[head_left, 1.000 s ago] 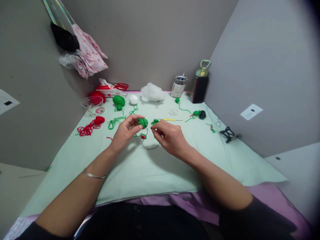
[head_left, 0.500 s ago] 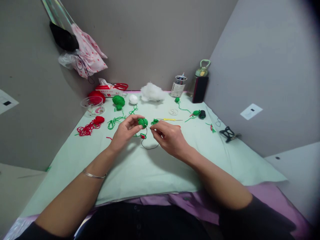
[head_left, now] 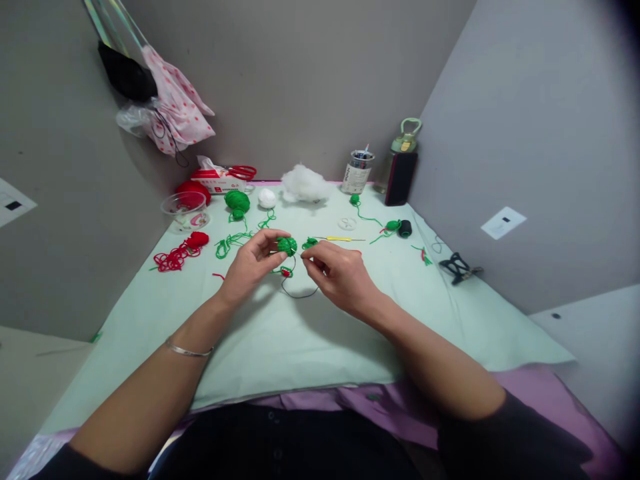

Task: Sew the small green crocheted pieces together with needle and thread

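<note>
Between the thumb and fingers of my left hand (head_left: pixel 253 260) is a green crocheted ball (head_left: pixel 287 246). My right hand (head_left: pixel 340 272) pinches a thin needle (head_left: pixel 297 253) at the right side of the ball. A dark thread (head_left: pixel 299 297) hangs from the ball and loops below toward my right hand. Beneath the ball lies a small red and green crocheted piece (head_left: pixel 286 272). Just behind my right fingers are another green crocheted piece (head_left: pixel 310 243) and a yellow-handled crochet hook (head_left: pixel 339 239).
Red yarn (head_left: pixel 173 259), green yarn (head_left: pixel 237 201), a plastic tub (head_left: pixel 185 212) and a tissue box (head_left: pixel 220 181) stand at left. White stuffing (head_left: pixel 304 185) and a pen cup (head_left: pixel 357 173) are at the back. A phone (head_left: pixel 401 180), black thread spool (head_left: pixel 405 229) and black claw clip (head_left: pixel 457 269) are at right.
The green ball has turned slightly in my left hand, and the dark thread's loop has shifted a little. Both arms stay almost where they were.
</note>
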`<move>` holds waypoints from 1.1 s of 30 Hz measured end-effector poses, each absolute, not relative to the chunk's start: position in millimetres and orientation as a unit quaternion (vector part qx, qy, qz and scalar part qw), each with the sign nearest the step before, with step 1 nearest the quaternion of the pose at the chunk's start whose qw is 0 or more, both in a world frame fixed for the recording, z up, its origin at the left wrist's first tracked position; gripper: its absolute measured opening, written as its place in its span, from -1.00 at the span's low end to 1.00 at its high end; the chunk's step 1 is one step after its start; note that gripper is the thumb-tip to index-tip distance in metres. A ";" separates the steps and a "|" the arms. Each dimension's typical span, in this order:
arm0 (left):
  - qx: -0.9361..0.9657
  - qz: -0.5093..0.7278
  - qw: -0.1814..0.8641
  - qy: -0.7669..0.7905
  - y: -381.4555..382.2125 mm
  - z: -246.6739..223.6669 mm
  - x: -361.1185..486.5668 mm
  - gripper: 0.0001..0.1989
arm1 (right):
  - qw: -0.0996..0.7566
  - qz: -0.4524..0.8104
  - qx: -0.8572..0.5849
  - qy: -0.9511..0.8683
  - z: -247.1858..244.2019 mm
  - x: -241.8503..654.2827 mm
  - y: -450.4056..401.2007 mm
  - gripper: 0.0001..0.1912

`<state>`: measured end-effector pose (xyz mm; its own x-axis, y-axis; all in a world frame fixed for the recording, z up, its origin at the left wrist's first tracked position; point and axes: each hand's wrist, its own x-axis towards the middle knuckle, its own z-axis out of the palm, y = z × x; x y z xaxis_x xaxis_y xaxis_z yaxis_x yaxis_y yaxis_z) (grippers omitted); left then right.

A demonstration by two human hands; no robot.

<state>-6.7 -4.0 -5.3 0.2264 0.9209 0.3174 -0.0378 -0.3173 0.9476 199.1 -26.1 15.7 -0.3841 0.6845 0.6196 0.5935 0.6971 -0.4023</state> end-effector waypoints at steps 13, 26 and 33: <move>0.597 0.533 0.490 0.345 -6.1 -4.7 -1.9 -0.72 | 0.403 0.276 -0.412 -0.770 23.3 195.9 -27.4 -0.91; 0.546 0.542 0.540 0.342 -6.7 -6.3 1.1 -0.73 | 0.399 0.406 -0.414 -0.710 19.6 192.1 -22.7 -0.91; 0.535 0.542 0.552 0.340 -9.4 -2.9 3.8 -0.73 | 0.405 0.416 -0.403 -0.708 15.6 192.7 -20.2 -0.90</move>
